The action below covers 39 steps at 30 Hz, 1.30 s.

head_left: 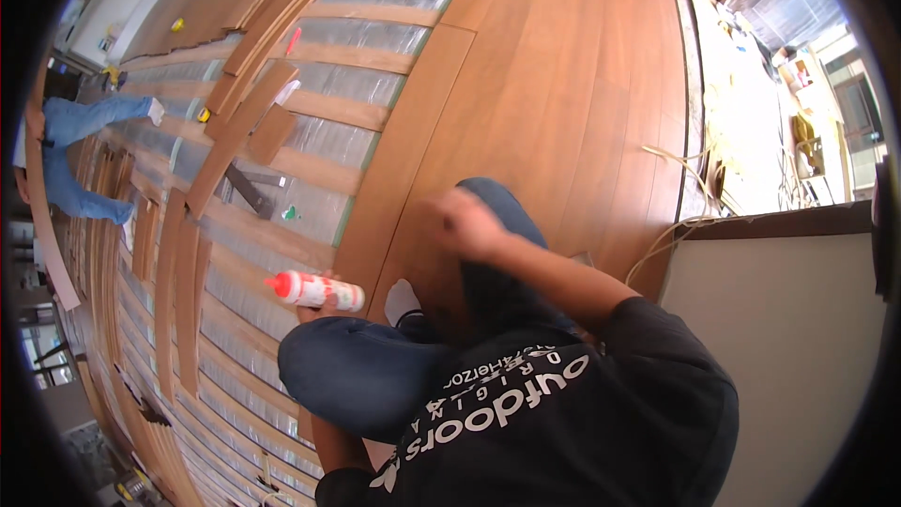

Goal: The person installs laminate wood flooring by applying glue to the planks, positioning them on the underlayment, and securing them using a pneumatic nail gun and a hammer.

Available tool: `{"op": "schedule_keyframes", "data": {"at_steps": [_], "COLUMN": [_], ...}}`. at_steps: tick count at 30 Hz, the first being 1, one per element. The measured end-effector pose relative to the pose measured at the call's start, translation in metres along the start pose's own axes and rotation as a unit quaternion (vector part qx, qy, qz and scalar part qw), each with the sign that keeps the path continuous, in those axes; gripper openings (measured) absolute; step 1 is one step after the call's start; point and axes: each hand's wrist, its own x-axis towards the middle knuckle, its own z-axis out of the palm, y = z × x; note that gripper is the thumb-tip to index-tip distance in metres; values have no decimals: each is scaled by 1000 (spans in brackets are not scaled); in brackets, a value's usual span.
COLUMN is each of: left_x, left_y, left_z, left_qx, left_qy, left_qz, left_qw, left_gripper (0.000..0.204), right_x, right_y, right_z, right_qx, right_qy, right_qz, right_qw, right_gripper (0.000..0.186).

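Observation:
My left hand is wrapped round a white squeeze bottle with a red nozzle and red markings. The bottle lies tilted on its side, its nozzle to the left, above the wooden battens beside my bent knee. Much of that hand is hidden behind the bottle and the knee. Over my other knee, my right hand is raised and smeared by motion, so its fingers do not show clearly. Beneath it are laid brown floorboards, whose left edge borders the open battens.
Loose planks lie across the battens at the left, near a dark angled piece and a yellow tape measure. Another person in jeans stands there holding a long board. A pale cable and a low wall are at the right.

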Motion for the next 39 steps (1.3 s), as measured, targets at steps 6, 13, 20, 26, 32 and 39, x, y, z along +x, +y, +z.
{"op": "schedule_keyframes", "data": {"at_steps": [6,13,20,26,32,39], "left_x": [-35,-46,-35,-6,43,103], "left_y": [-3,-7,-23,-39,-62,-65], "left_z": [-37,-47,-43,-38,-32,41], "left_qx": [96,145,172,182,174,120], "left_qy": [158,159,131,114,63,-42], "left_qz": [99,49,-8,-28,-23,97], "left_qw": [978,975,976,976,983,987], "left_gripper": [60,61,62,63,64,74], "right_x": [-189,-296,-321,-334,-218,-3], "right_y": [136,163,204,209,164,14], "right_z": [-98,-48,-96,-175,-162,-8], "right_qx": [-164,-263,-216,-257,-219,360], "right_qy": [-8,-160,-100,72,176,-88], "right_qz": [404,339,319,520,329,306], "right_qw": [900,889,917,811,902,877], "right_gripper": [69,67,14,22,40,43]}}
